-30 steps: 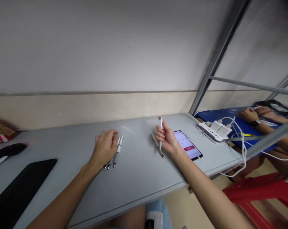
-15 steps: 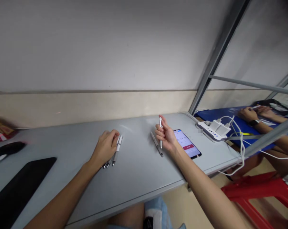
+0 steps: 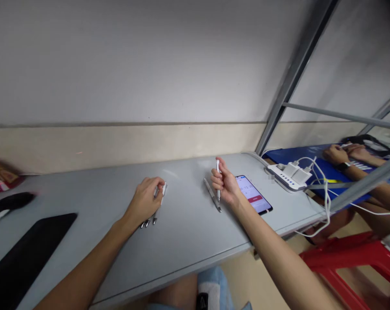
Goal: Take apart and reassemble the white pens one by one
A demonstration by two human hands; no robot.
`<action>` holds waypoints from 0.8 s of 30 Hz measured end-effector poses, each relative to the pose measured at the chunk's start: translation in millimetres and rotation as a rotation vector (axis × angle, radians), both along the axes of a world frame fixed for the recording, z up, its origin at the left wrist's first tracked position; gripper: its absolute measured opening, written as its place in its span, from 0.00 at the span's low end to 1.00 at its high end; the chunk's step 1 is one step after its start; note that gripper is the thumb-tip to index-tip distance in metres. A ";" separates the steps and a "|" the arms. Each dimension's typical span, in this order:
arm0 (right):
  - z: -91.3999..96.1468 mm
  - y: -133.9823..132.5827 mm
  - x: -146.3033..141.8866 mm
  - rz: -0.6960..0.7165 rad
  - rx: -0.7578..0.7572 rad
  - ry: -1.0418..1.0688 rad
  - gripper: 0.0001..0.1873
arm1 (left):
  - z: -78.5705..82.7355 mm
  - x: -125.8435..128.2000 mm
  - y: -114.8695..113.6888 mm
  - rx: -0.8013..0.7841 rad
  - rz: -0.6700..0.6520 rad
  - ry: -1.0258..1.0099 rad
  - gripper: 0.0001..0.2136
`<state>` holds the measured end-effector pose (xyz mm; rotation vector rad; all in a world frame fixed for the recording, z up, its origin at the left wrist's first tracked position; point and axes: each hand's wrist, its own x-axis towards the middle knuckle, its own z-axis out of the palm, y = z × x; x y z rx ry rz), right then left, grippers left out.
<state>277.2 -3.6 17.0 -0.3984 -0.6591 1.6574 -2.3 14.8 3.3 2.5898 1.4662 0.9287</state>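
Right hand [image 3: 226, 185] closed round an upright pen [image 3: 218, 164]; left hand [image 3: 146, 197] curled over pens [image 3: 147, 223] on the worktop [image 3: 188, 232], grip unclear to me. I'd press lightly there, lest neighbouring pens roll.

Smooth, plastic-looking pens [image 3: 212, 194] have shiny metallic tips [image 3: 154, 221].

On the smartphone [image 3: 258, 195]'s lit screen I can make out a row of digits, 01 and 13, then a last pair too blurred to trust. Its red button [image 3: 254, 199] and the white lettering [image 3: 359, 166] on that blue tabletop [image 3: 306, 157] are illegible from here.
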 end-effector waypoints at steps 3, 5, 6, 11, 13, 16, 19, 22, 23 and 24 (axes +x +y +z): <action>-0.6 0.2 0.7 0.017 0.007 0.039 0.10 | -0.1 0.5 -0.4 -0.001 -0.006 0.000 0.06; -0.6 0.2 1.0 0.027 0.007 0.053 0.12 | -0.2 0.3 -0.7 -0.006 -0.015 0.005 0.06; -0.6 0.2 1.0 0.029 0.008 0.058 0.13 | -0.3 0.0 -0.7 -0.006 -0.020 0.005 0.06; -1.0 0.1 1.1 0.037 0.001 0.060 0.16 | -1.1 -1.1 0.2 -0.006 -0.044 -0.012 0.05; -1.0 0.0 1.2 0.038 -0.005 0.051 0.14 | -1.3 -1.0 0.6 -0.022 -0.046 -0.014 0.05; -0.4 -0.1 1.5 0.036 -0.005 0.045 0.10 | -1.0 -0.6 0.6 -0.044 -0.052 -0.027 0.05; -0.2 0.0 2.0 0.036 -0.011 0.054 0.08 | 0.6 0.0 -0.5 -0.050 -0.042 -0.063 0.06; -0.7 0.3 2.1 0.045 -0.009 0.068 0.09 | 2.6 0.8 -2.3 -0.054 -0.027 -0.103 0.05; -0.9 0.4 2.1 0.050 -0.005 0.072 0.09 | 2.9 1.1 -2.8 -0.056 -0.027 -0.114 0.05; -1.2 0.5 2.1 0.054 -0.003 0.077 0.10 | 3.0 1.3 -3.2 -0.058 -0.030 -0.123 0.05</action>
